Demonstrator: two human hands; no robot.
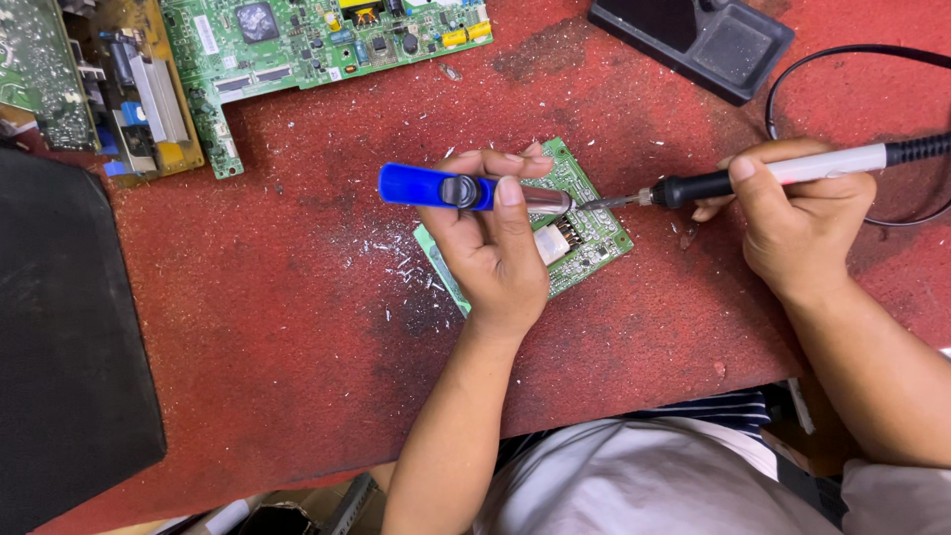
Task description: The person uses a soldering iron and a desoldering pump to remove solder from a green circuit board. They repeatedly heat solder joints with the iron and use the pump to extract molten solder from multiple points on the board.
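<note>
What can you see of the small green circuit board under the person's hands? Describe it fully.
The small green circuit board is a roughly square, flat board with pale printed markings, lying tilted on the red mat. A white connector block with dark pins sits near its middle. The left hand, holding a blue tool, covers much of it. The soldering iron in the right hand points its tip at the board's upper part.
</note>
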